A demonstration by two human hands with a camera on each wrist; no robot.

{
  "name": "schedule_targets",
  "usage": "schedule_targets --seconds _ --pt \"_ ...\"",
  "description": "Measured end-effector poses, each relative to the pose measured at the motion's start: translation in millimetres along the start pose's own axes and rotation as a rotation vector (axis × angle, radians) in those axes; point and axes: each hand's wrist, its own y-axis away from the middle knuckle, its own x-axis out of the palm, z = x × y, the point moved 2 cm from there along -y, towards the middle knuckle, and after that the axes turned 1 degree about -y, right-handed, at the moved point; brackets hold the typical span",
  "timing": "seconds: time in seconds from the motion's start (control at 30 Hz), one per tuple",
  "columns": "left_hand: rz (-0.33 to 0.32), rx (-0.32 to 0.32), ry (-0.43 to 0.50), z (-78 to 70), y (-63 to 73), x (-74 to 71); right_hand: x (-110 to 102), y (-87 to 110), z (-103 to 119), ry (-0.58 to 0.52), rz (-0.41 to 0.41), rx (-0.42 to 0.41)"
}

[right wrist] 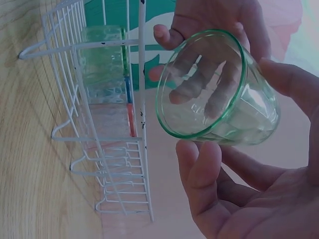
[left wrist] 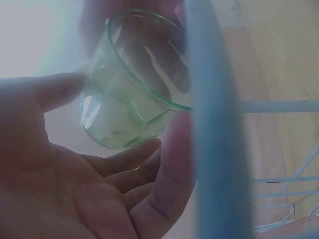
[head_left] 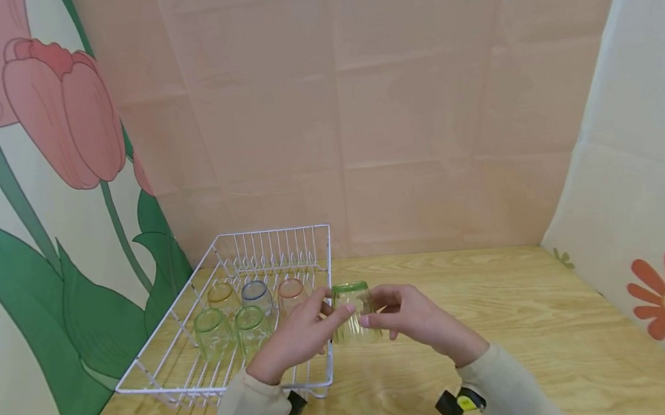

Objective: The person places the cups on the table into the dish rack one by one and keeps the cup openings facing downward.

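Note:
A clear glass with a green ring [head_left: 357, 332] stands between both hands, off the right side of the wire rack. My left hand [head_left: 303, 333] holds it from the left, thumb across its near side. From the other side my right hand [head_left: 421, 318] grips it with thumb and fingertips. In the right wrist view, the glass [right wrist: 259, 117] is tilted, its wide green rim toward the left and its base toward the right. The left wrist view shows the glass [left wrist: 119, 112] against the left thumb and fingertips, partly hidden by a blurred rack bar [left wrist: 217, 124].
On the white wire dish rack [head_left: 327, 259] stand several glasses: a yellow-ringed one [head_left: 223, 297], a blue-ringed one [head_left: 256, 296], a red-ringed one [head_left: 290, 291] and two green ones. A wooden table [head_left: 493, 350] lies underneath. Behind hangs a pinkish cloth [head_left: 407, 112].

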Motion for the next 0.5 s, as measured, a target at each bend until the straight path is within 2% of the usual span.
schedule_targets --seconds 0.5 --pt "0.004 0.0 0.039 -1.4 0.2 0.3 0.5 -2.2 -0.5 0.06 -0.012 -0.005"
